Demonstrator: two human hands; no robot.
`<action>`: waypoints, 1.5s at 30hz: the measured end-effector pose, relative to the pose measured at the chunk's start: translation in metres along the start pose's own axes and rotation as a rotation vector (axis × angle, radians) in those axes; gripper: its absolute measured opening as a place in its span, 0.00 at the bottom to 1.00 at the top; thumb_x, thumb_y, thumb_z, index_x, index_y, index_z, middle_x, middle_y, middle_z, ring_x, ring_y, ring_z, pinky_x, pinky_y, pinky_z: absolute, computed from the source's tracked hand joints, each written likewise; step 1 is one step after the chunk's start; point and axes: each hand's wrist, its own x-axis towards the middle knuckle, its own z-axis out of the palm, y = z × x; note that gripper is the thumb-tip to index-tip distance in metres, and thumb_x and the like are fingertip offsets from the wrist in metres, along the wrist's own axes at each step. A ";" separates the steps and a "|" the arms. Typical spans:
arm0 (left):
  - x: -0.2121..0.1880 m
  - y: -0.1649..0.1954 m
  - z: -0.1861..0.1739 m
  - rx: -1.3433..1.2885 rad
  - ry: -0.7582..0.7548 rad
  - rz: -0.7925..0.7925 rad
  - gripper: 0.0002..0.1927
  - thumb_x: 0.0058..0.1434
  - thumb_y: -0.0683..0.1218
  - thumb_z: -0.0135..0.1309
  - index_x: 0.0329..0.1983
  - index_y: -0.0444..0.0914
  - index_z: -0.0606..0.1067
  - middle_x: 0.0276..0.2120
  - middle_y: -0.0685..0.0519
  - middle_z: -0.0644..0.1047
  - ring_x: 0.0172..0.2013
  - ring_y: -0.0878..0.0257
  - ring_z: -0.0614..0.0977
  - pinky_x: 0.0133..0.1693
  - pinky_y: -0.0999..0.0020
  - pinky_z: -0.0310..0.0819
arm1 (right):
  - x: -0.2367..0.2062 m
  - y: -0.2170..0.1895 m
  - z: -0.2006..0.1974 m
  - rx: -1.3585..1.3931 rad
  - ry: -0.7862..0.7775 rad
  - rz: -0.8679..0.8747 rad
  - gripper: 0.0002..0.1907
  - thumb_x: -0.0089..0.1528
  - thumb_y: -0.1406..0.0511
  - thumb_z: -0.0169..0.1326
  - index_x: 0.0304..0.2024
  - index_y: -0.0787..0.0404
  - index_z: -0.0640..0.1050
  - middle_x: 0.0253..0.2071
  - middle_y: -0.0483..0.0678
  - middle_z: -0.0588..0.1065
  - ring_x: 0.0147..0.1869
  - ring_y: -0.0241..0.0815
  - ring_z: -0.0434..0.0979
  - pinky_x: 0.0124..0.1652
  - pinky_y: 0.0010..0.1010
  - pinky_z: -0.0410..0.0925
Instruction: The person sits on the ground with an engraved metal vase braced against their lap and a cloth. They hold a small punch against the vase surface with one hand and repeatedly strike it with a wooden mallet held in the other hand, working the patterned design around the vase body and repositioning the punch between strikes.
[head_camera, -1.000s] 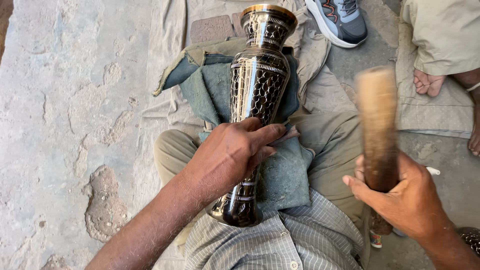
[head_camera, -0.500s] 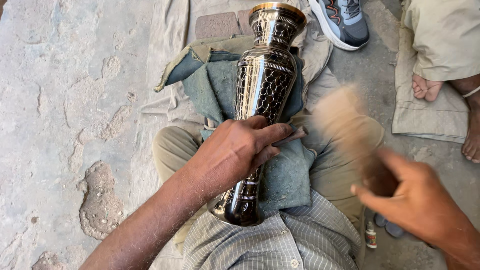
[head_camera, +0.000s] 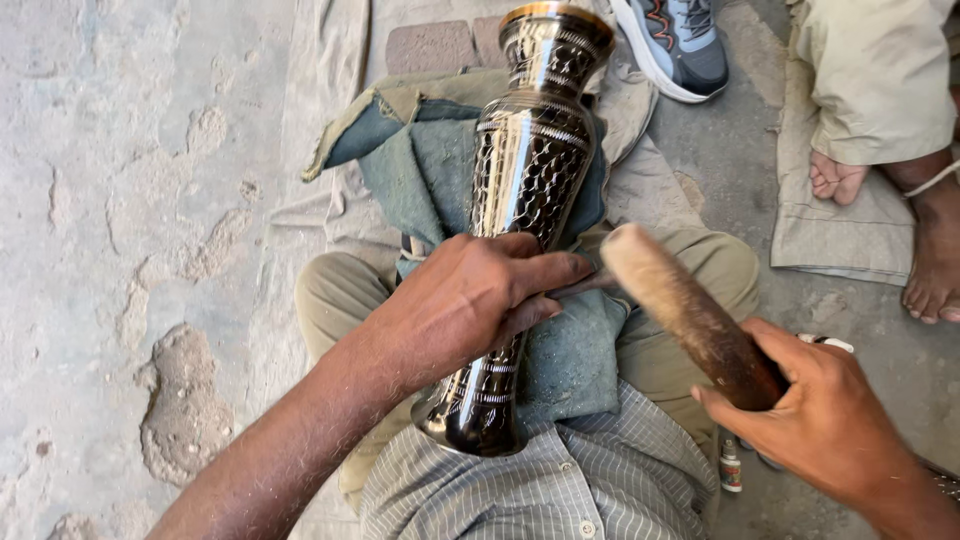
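Now, your left hand (head_camera: 470, 300) lay palm down across the narrow waist of the vase (head_camera: 520, 220), fingers curled over it toward the right and gripping it, the forearm coming up from the lower left. The vase rested lengthwise along your lap on a blue-grey cloth (head_camera: 420, 160), its foot against your striped shirt (head_camera: 560, 490) and its flared mouth pointing away from you. Your right hand (head_camera: 820, 420) was closed in a fist round the dark lower end of a wooden mallet (head_camera: 690, 315), which slanted up to the left so that its pale head sat just beside your left fingertips and close to the vase's right flank; whether it touched the metal I could not tell. On your left was bare, pitted concrete floor (head_camera: 120, 250). On your right things were tighter: another person's bare feet (head_camera: 930, 260) and a shoe (head_camera: 680, 40) lay near, and a small bottle (head_camera: 731, 466) stood just beside your right wrist.
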 end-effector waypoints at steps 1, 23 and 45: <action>0.000 -0.002 0.001 0.000 0.015 0.031 0.20 0.63 0.47 0.57 0.58 0.40 0.76 0.42 0.47 0.83 0.39 0.52 0.85 0.40 0.57 0.82 | 0.001 0.000 -0.001 0.003 -0.002 0.006 0.18 0.57 0.64 0.71 0.44 0.61 0.77 0.29 0.48 0.79 0.30 0.40 0.82 0.32 0.31 0.78; 0.007 -0.012 -0.003 -0.009 0.021 0.174 0.21 0.62 0.51 0.56 0.58 0.41 0.77 0.42 0.50 0.83 0.43 0.51 0.87 0.43 0.56 0.82 | 0.001 0.053 0.019 0.250 0.132 -0.162 0.20 0.51 0.68 0.70 0.42 0.65 0.76 0.32 0.49 0.79 0.32 0.36 0.84 0.33 0.29 0.77; 0.003 -0.008 -0.003 -0.039 -0.043 0.092 0.21 0.60 0.48 0.57 0.57 0.43 0.77 0.43 0.49 0.83 0.40 0.51 0.86 0.41 0.56 0.82 | -0.009 0.022 0.017 0.114 0.241 -0.233 0.22 0.48 0.67 0.75 0.39 0.68 0.78 0.30 0.49 0.76 0.29 0.36 0.79 0.30 0.30 0.74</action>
